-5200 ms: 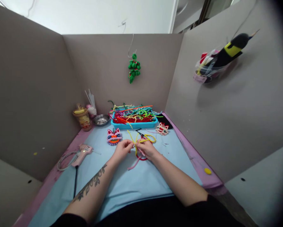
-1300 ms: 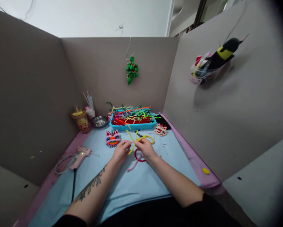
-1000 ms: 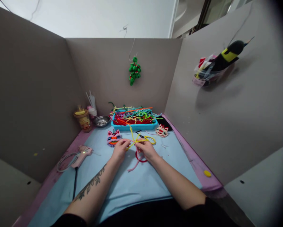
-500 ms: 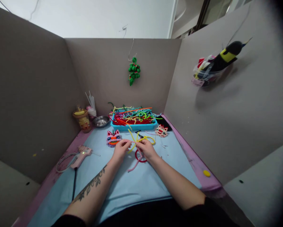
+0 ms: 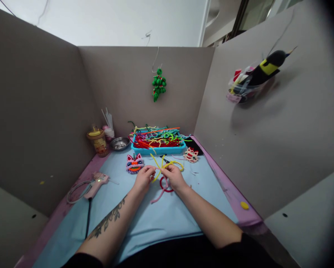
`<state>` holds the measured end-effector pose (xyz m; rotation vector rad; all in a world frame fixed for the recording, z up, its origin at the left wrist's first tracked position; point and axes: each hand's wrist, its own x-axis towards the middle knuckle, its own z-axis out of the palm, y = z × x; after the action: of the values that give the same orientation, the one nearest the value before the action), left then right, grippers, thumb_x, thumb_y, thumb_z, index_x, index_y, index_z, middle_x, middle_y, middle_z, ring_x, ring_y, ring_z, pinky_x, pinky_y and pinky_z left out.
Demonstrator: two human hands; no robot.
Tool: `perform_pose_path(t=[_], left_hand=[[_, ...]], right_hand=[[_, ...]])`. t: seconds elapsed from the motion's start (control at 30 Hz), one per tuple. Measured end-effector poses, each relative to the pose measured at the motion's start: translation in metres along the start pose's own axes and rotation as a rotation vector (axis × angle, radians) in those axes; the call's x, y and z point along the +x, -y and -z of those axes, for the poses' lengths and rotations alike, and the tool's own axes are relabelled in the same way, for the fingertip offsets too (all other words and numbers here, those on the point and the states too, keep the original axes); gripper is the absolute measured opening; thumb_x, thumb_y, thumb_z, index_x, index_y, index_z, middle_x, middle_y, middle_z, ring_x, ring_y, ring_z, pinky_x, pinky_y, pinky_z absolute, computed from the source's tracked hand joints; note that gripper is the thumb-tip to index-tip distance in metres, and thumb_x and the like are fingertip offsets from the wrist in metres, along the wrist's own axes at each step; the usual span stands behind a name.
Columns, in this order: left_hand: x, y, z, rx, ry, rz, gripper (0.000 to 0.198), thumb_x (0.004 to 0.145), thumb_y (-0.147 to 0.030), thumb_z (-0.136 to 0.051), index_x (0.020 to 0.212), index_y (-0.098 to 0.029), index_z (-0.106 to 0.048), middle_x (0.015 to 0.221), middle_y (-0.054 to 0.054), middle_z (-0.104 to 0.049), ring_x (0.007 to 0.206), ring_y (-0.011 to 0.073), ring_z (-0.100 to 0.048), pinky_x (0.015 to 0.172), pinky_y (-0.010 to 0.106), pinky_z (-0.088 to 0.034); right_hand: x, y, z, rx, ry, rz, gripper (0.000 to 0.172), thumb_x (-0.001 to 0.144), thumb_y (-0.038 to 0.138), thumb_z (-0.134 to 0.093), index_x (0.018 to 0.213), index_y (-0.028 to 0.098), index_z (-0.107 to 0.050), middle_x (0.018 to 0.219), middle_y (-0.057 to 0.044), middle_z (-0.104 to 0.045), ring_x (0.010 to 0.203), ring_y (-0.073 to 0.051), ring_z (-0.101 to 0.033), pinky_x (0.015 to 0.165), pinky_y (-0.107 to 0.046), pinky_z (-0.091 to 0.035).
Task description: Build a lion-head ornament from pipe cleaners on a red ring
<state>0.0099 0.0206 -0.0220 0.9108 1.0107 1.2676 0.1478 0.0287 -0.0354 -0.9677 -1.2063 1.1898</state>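
Between my two hands runs a pink pipe cleaner (image 5: 163, 191), its loose tail hanging down toward the cloth. My left hand (image 5: 145, 178) pinches one end of it with closed fingers. My right hand (image 5: 172, 176) is closed on the same pipe cleaner, close to where it meets yellow pipe cleaners (image 5: 153, 160). Whether the pink and yellow strands are joined, I cannot tell. A red ring (image 5: 162, 185) lies on the cloth under my right hand. Left of my hands sits a purple and pink animal-head figure (image 5: 134, 164); a cream and red one (image 5: 191, 155) lies to the right.
A blue tray (image 5: 158, 150) heaped with coloured pipe cleaners stands at the back, beside a metal bowl (image 5: 119, 143) and a cup (image 5: 99, 142). A pink glue gun (image 5: 96, 185) with its cable lies on the left. Grey partitions (image 5: 139, 96) enclose the table. Right: a yellow disc (image 5: 244, 205).
My hands stay almost in place, still holding the pink pipe cleaner. The whole view has shifted very slightly; nothing else has visibly moved.
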Motion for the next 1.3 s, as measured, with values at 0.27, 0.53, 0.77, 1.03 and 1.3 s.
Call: perform_pose_path(t=[0.27, 0.53, 0.77, 1.03, 1.3], left_hand=[[0.007, -0.003, 0.012, 0.099, 0.006, -0.055, 0.046, 0.060, -0.042, -0.072, 0.097, -0.017, -0.059, 0.089, 0.006, -0.062, 0.076, 0.0144, -0.058, 0.058, 0.021, -0.040], [0.013, -0.011, 0.020, 0.191, -0.104, -0.191, 0.040, 0.060, -0.045, -0.071, 0.087, -0.016, -0.065, 0.082, 0.004, -0.064, 0.075, 0.0154, -0.057, 0.064, 0.023, -0.040], [0.016, -0.004, 0.023, 0.227, -0.042, -0.291, 0.028, 0.065, -0.042, -0.067, 0.070, -0.015, -0.063, 0.064, 0.000, -0.057, 0.062, 0.0121, -0.051, 0.062, 0.023, -0.038], [0.016, -0.007, 0.022, 0.259, -0.074, -0.247, 0.033, 0.061, -0.044, -0.070, 0.076, -0.015, -0.065, 0.071, 0.003, -0.063, 0.070, 0.0156, -0.056, 0.063, 0.025, -0.041], [0.017, -0.003, 0.021, 0.161, -0.058, -0.122, 0.057, 0.061, -0.050, -0.069, 0.105, -0.018, -0.050, 0.106, 0.011, -0.061, 0.085, 0.0173, -0.061, 0.061, 0.023, -0.043]], right_hand=[[0.001, -0.001, 0.005, -0.094, 0.000, -0.041, 0.024, 0.064, 0.037, -0.065, 0.056, 0.017, -0.055, 0.047, 0.004, -0.049, 0.045, -0.009, -0.039, 0.045, -0.022, -0.029], [-0.002, 0.002, 0.004, -0.157, 0.065, -0.102, 0.022, 0.061, 0.031, -0.065, 0.054, 0.016, -0.051, 0.045, 0.006, -0.044, 0.042, -0.006, -0.035, 0.042, -0.021, -0.026], [-0.001, -0.002, 0.003, -0.119, 0.125, -0.126, 0.020, 0.060, 0.027, -0.064, 0.054, 0.015, -0.050, 0.044, 0.007, -0.045, 0.040, -0.005, -0.033, 0.041, -0.019, -0.024], [0.000, 0.000, 0.003, -0.001, 0.131, -0.251, 0.020, 0.057, 0.025, -0.064, 0.050, 0.016, -0.048, 0.037, 0.007, -0.043, 0.032, -0.004, -0.031, 0.035, -0.018, -0.021], [0.004, -0.002, 0.005, 0.084, 0.056, -0.228, 0.026, 0.059, 0.034, -0.068, 0.056, 0.015, -0.052, 0.041, 0.006, -0.045, 0.034, -0.005, -0.034, 0.032, -0.018, -0.022]])
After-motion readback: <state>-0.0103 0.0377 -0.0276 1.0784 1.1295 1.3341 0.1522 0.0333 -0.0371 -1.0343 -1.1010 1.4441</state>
